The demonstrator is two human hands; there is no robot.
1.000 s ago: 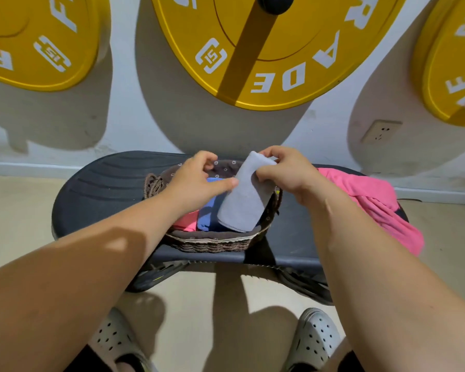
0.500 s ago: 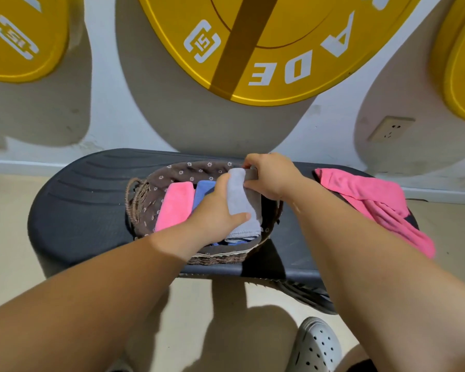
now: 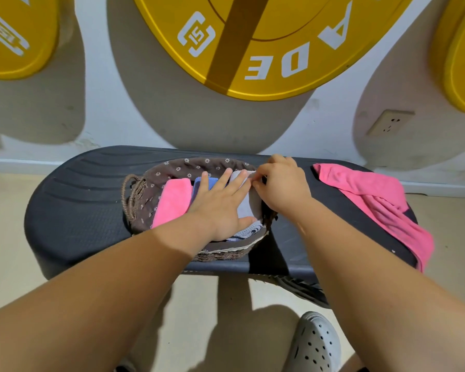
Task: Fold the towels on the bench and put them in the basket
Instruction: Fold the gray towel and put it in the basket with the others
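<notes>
Head view: table point(image 3: 78, 210) with basket point(image 3: 226, 255)

Loose pink towel point(image 3: 373, 194) lies on table, right of basket. Inside, side by side: folded pink towel point(image 3: 172, 202), blue towel point(image 3: 199, 182), grey towel point(image 3: 249, 208). Left hand point(image 3: 220, 208) presses grey towel, fingers point(image 3: 236, 181) straight, apart. Right hand point(image 3: 282, 183) fingers pinch its far edge.

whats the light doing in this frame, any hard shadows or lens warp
Head view: hard light from upper right, so the yellow plates throw crisp grey shadows down-left on the wall. Head view: the left forearm is mostly shaded, lit only near the wrist. Head view: wide-angle warp bows the bench edge; the left hand and right hand on the grey towel look sharp.
</notes>
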